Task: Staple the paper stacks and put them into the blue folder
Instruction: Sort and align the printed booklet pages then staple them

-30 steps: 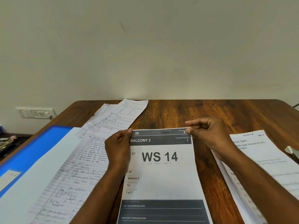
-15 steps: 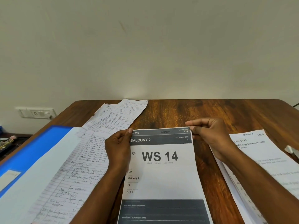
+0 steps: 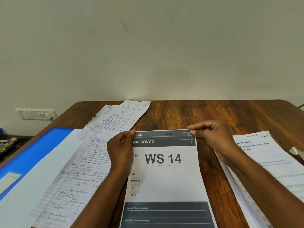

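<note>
Head view: the printed stack (image 3: 166, 175) lies mid-counter (image 3: 213, 112), its top corners pinched by left hand (image 3: 120, 150) and right hand (image 3: 213, 139) fingers. It looks light, floppy and prone to fanning, so corners are the best hold. The blue folder (image 3: 32, 155) lies left; no stapler visible.

Soft even light, faint shadows, wide-angle edge bending, blurry corners

On the bench (image 3: 213, 116), a printed sheet (image 3: 166, 181) lies in the middle. Handwritten pages (image 3: 85, 162) lie to its left, overlapping an open folder (image 3: 32, 155) farther left. Another paper stack (image 3: 271, 170) lies right.
</note>
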{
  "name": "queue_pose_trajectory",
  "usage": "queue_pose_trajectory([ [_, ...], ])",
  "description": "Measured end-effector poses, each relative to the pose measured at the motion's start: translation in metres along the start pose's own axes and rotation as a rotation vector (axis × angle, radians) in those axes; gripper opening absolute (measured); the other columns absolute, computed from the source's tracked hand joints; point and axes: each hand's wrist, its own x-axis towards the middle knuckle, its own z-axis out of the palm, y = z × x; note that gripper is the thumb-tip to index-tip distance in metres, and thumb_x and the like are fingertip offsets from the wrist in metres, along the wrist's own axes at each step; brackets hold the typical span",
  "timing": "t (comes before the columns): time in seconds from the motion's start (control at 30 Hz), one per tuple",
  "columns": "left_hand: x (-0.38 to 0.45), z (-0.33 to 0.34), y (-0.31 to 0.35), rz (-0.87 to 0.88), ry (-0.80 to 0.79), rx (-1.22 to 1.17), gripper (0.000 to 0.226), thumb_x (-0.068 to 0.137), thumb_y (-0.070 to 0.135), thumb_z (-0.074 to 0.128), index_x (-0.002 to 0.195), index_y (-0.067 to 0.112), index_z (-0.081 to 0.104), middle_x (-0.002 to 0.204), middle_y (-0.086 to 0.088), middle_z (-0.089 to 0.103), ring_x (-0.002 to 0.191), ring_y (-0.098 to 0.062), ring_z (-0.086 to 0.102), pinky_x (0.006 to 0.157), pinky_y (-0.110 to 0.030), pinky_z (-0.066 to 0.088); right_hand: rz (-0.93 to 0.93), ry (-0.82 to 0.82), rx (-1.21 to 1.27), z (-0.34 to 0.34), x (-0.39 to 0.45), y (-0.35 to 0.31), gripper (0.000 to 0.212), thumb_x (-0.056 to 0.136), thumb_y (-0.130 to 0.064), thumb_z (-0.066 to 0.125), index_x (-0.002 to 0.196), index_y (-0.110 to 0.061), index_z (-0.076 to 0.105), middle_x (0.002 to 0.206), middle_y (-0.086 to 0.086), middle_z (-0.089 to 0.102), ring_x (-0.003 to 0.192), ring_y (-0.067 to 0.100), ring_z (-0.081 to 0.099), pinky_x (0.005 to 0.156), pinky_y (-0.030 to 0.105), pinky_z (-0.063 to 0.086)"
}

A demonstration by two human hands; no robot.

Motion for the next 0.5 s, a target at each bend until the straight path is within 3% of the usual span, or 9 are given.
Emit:
queue_pose_trajectory([
  [0.2, 0.0015, -0.0005, 0.0008, -0.014, 0.010, -0.034, 0.014, 0.096, 0.031, 0.076, 0.091, 0.018, 0.080, 0.083, -0.001, 0.081, 0.078, -0.026, 0.079, 0.077, -0.045, 0.065, 0.028, -0.049, 0.012, 0.0000, -0.0002, 0.0000, 0.020, 0.087, -0.002, 0.079, 0.104, -0.013, 0.080, 0.098, 0.001, 0.081, 0.099, 0.018, 0.077, 0.075, 0.038, 0.066],
  [0.33, 0.0056, -0.0026, 0.0015, -0.028, 0.058, -0.074, 0.016, 0.096, 0.032, 0.075, 0.090, 0.018, 0.080, 0.084, -0.002, 0.081, 0.082, -0.031, 0.079, 0.078, -0.046, 0.065, 0.187, -0.222, 0.050, -0.0025, -0.0030, -0.0041, 0.032, 0.086, -0.005, 0.080, 0.117, -0.010, 0.072, 0.103, 0.007, 0.081, 0.095, 0.023, 0.079, 0.071, 0.039, 0.065],
  [0.43, 0.0076, -0.0045, 0.0046, -0.079, 0.117, -0.156, 0.017, 0.097, 0.033, 0.074, 0.092, 0.018, 0.079, 0.086, 0.001, 0.082, 0.082, -0.027, 0.080, 0.076, -0.043, 0.065, 0.292, -0.360, -0.032, -0.0042, -0.0064, -0.0043, 0.021, 0.091, -0.006, 0.075, 0.112, -0.006, 0.074, 0.103, 0.008, 0.081, 0.095, 0.025, 0.079, 0.068, 0.037, 0.064],
  [0.5, 0.0089, -0.0050, 0.0054, -0.125, 0.149, -0.214, 0.017, 0.097, 0.033, 0.074, 0.092, 0.017, 0.079, 0.087, 0.001, 0.082, 0.082, -0.027, 0.080, 0.077, -0.043, 0.065, 0.293, -0.358, -0.067, -0.0027, -0.0083, -0.0035, 0.012, 0.092, -0.004, 0.074, 0.104, -0.002, 0.076, 0.099, 0.010, 0.081, 0.092, 0.026, 0.078, 0.063, 0.032, 0.061],
])
